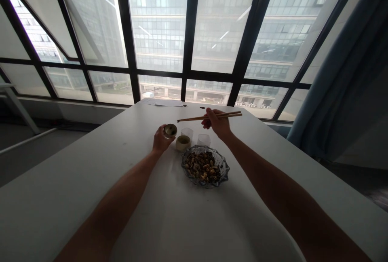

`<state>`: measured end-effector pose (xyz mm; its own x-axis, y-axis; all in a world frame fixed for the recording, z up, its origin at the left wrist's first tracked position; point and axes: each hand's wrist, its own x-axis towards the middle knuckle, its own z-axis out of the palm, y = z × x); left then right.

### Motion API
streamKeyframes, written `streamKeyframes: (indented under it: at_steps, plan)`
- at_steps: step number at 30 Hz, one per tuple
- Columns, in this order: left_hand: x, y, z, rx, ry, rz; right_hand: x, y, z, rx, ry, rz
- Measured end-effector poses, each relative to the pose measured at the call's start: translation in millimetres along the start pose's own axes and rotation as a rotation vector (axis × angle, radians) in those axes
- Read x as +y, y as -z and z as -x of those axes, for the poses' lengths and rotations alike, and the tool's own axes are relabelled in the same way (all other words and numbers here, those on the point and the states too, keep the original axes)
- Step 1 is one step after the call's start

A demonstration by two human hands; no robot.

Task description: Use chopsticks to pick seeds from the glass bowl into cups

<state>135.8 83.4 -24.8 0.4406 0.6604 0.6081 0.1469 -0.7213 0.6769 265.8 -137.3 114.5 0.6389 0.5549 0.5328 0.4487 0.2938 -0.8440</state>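
Observation:
My left hand (pixel 161 140) grips a small round cup (pixel 170 131), tilted so that its inside faces me; a few dark bits lie in it. In my right hand (pixel 218 123) is a pair of wooden chopsticks (pixel 197 119), their tips pointing left, just above and right of that cup. Something small and dark shows at the tips, too small to name. A second, beige cup (pixel 183 144) stands on the table beside my left hand. Closer to me, a scalloped glass bowl (pixel 224 175) holds a mix of seeds and nuts (pixel 203 167).
Two clear plastic cups, one (pixel 187 133) behind the beige cup and another (pixel 204 140) behind the bowl, stand on the white table (pixel 145 221). White paper (pixel 163 102) lies at the far edge, before tall windows. A blue curtain (pixel 327 92) hangs at right.

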Motion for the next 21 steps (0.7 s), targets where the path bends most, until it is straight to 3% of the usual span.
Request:
streamKeyframes:
  at_steps: [4,7,10,21]
  plan:
    - [1.7,0.6,0.9,0.005,-0.007,0.024,15.6,-38.1,-8.1,-0.143,0.066,0.097]
    - [1.1,-0.5,0.9,0.009,-0.008,0.037,27.8,-49.6,-7.3,-0.277,0.075,0.171]
    - [0.6,-1.9,0.6,0.0,0.0,0.045,31.8,-49.2,-5.6,-0.329,0.085,0.215]
    - [6.3,2.6,2.2,-0.025,0.041,0.035,22.1,-30.4,5.1,-0.306,0.106,0.191]
